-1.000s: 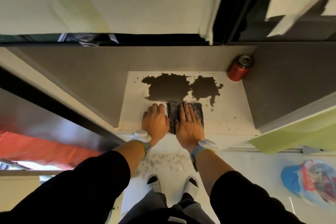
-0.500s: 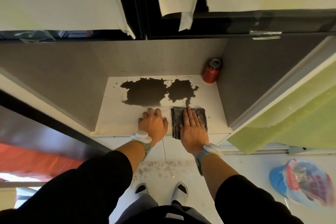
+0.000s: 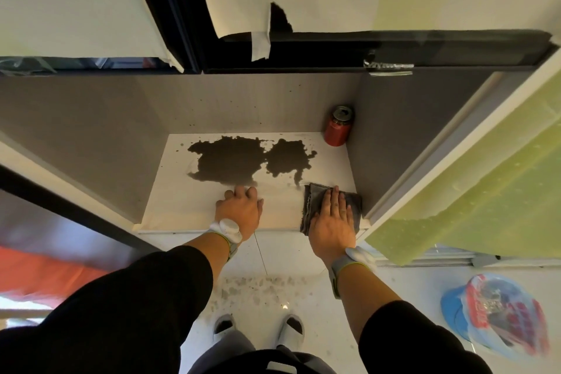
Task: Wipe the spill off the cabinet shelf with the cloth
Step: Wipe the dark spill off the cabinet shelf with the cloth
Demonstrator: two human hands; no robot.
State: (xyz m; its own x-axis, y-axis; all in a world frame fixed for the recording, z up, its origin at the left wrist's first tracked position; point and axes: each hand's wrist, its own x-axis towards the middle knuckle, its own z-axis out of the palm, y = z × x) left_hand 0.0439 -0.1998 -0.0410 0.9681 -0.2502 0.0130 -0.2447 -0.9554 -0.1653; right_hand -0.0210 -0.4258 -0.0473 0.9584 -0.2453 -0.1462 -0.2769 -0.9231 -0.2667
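A dark brown spill (image 3: 243, 162) spreads in two joined blotches over the back half of the white cabinet shelf (image 3: 179, 206). A folded grey cloth (image 3: 312, 200) lies at the shelf's front right corner, just below the spill's right drip. My right hand (image 3: 332, 220) lies flat on the cloth, fingers straight and pressed down. My left hand (image 3: 239, 208) rests palm down on the bare shelf at the front, its fingertips at the spill's near edge.
A red drink can (image 3: 338, 127) stands in the back right corner of the shelf. Grey cabinet walls close in both sides. An open door with a green panel (image 3: 473, 179) juts out on the right. A plastic bag (image 3: 498, 316) lies on the floor.
My right hand has slid the cloth to the right, from beside my left hand to the front right corner. The left hand has stayed in place on the shelf.
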